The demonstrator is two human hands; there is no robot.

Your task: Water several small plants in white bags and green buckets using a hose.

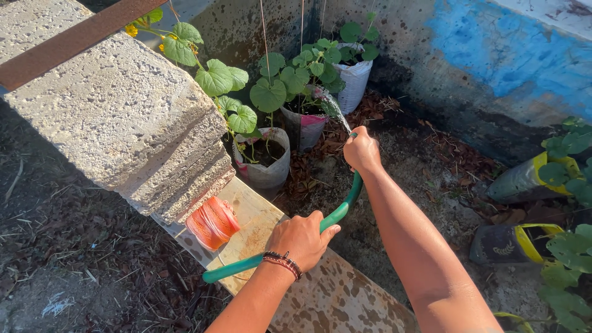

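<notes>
My right hand [361,150] grips the end of a green garden hose [338,214] and water sprays from it onto the leafy plant in the middle grow bag [304,128]. Lower down, my left hand [301,238], with bead bracelets on the wrist, holds the same hose over a stained board [327,296]. Another grow bag [266,167] with a vine stands just left of the spray, and a white grow bag [354,83] stands behind.
A rough concrete block [117,111] with a rusty bar on top fills the left. An orange spool of twine [213,222] lies under its edge. A dark stained wall with blue paint [512,55] runs at the back right. More bagged plants [536,176] stand on the right, dry leaves cover the ground.
</notes>
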